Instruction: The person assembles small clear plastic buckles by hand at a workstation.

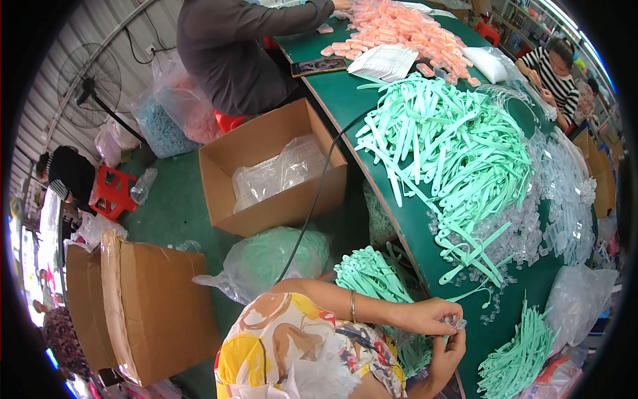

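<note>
1. work looks midstream here: a small clear piece (454, 322) sits at the fingertips, just over the front edge of the green table (412, 233).
2. left hand (428, 316), on the braceleted arm, has its fingers together, apparently pinching that piece.
3. right hand (448, 356) comes up from below, fingers bent close to the same piece; whether they clamp it, i cannot tell.
4. one loose strap (475, 292) lies just beyond the left hand, mint green; whether it joins the piece, the view doesn't settle.
5. what seems done: a tidy bundle of straps (515, 359) lies on the table to the person's right, mostly lined up one way. finished or just sorted? too small to tell.
6. what's left, and it's plenty: a big tangled heap of straps (452, 139) spreads over the table at the person's left, with a scatter of clear pieces (522, 233) beside it.
7. more straps hang in a bunch (372, 272) near the lap, their stage unclear.
8. so, judging by that heap, there's far more waiting than finished.
</note>
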Demonstrator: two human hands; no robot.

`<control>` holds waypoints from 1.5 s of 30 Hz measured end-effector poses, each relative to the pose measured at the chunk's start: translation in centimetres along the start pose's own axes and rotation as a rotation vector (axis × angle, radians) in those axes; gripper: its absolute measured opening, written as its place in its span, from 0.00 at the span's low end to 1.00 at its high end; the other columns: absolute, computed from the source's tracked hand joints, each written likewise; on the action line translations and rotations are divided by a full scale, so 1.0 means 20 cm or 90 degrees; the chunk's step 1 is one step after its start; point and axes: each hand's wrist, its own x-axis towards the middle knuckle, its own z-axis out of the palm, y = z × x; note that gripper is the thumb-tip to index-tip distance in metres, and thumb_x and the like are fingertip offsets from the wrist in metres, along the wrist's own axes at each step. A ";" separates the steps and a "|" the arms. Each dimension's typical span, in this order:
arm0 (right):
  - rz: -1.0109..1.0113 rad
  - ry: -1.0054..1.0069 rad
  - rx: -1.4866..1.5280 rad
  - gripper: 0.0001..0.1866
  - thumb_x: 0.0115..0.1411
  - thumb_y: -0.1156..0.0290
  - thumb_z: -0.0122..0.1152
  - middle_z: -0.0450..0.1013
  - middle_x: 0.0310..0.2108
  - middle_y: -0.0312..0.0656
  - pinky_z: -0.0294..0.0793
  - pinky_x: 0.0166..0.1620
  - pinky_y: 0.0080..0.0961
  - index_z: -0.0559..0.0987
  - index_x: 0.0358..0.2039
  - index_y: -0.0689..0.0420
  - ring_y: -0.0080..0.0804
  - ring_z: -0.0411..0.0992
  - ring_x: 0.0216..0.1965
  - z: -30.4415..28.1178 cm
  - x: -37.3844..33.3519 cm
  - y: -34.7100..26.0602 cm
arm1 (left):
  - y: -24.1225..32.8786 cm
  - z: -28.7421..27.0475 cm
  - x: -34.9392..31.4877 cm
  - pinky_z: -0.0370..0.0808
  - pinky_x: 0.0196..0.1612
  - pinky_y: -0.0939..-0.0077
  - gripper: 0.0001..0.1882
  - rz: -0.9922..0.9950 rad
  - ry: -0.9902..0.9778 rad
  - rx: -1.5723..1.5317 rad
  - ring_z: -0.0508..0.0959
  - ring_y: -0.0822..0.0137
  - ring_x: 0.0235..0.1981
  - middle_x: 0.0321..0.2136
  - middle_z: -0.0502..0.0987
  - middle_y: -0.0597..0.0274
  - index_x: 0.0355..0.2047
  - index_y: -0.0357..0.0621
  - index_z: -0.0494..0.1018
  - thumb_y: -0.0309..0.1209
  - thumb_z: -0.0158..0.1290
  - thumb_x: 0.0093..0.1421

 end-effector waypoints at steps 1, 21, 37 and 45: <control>0.080 -0.011 0.164 0.09 0.56 0.70 0.50 0.67 0.21 0.39 0.62 0.23 0.19 0.69 0.32 0.64 0.23 0.64 0.21 -0.02 -0.02 0.00 | 0.01 0.00 0.00 0.65 0.25 0.81 0.11 0.000 -0.002 0.000 0.66 0.78 0.24 0.21 0.68 0.65 0.31 0.37 0.65 0.31 0.51 0.53; -0.107 0.195 -0.076 0.05 0.50 0.80 0.55 0.66 0.26 0.43 0.64 0.26 0.23 0.69 0.28 0.62 0.35 0.65 0.27 0.03 0.01 -0.04 | 0.03 0.01 0.01 0.48 0.16 0.87 0.16 -0.226 0.009 -0.418 0.51 0.82 0.13 0.13 0.54 0.77 0.23 0.49 0.60 0.43 0.38 0.63; -0.211 0.249 -0.146 0.07 0.45 0.83 0.56 0.69 0.25 0.44 0.68 0.30 0.26 0.72 0.27 0.62 0.38 0.68 0.26 0.07 0.03 -0.05 | 0.02 0.04 -0.02 0.49 0.15 0.86 0.14 -0.328 0.074 -0.490 0.52 0.81 0.12 0.12 0.55 0.74 0.24 0.48 0.62 0.42 0.43 0.61; -0.174 0.197 -0.016 0.11 0.43 0.85 0.58 0.70 0.28 0.43 0.69 0.26 0.20 0.73 0.30 0.63 0.31 0.69 0.25 0.03 0.17 -0.07 | 0.09 -0.05 0.03 0.52 0.18 0.83 0.15 -0.323 0.050 -0.427 0.53 0.80 0.14 0.13 0.56 0.73 0.26 0.43 0.63 0.42 0.41 0.62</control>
